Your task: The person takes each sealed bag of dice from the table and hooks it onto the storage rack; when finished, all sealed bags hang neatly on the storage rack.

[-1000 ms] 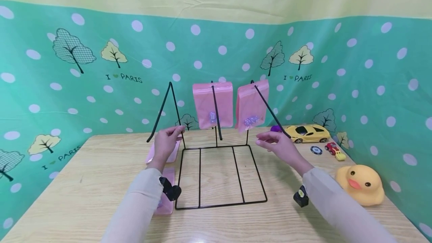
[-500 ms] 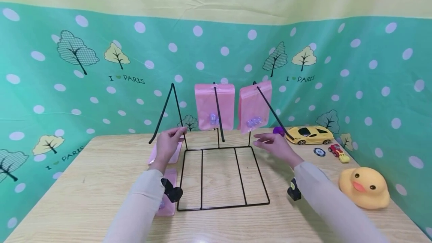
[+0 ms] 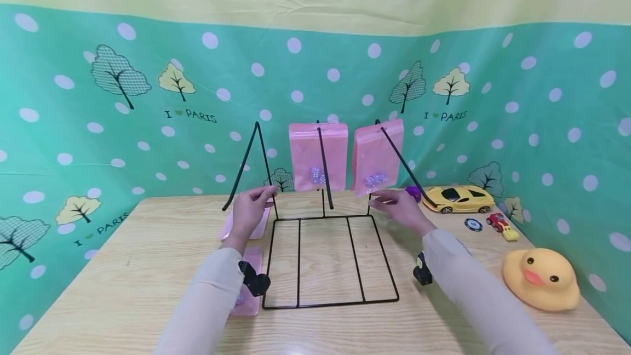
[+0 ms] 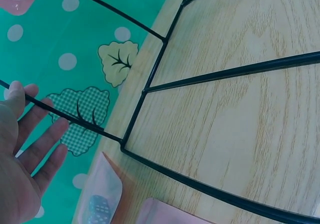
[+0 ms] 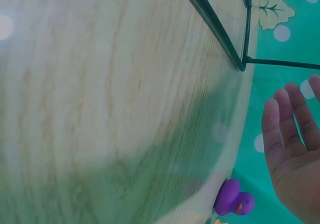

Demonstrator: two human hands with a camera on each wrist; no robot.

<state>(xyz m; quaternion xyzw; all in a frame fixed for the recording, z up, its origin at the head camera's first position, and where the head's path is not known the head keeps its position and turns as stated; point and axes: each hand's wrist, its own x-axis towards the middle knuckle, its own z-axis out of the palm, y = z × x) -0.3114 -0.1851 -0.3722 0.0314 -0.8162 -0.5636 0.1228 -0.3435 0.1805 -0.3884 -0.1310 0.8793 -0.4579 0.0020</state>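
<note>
Head view shows the left hand [image 3: 248,212] pinching the left upright of the black wire rack [image 3: 298,267] on the table [image 3: 148,267] between thumb and forefinger, while the right hand [image 3: 401,208] holds its fingers straight beside the right upright; the right wrist view cuts off its thumb, so contact with the wire cannot be told. Two hanging pink pouches [image 3: 305,149] fill the middle and right hooks, only a corner of one reaching the left wrist view. Left of the rack, two flat pink pouches [image 3: 255,259] lie partly covered by the left hand and sleeve [image 3: 204,295].
</note>
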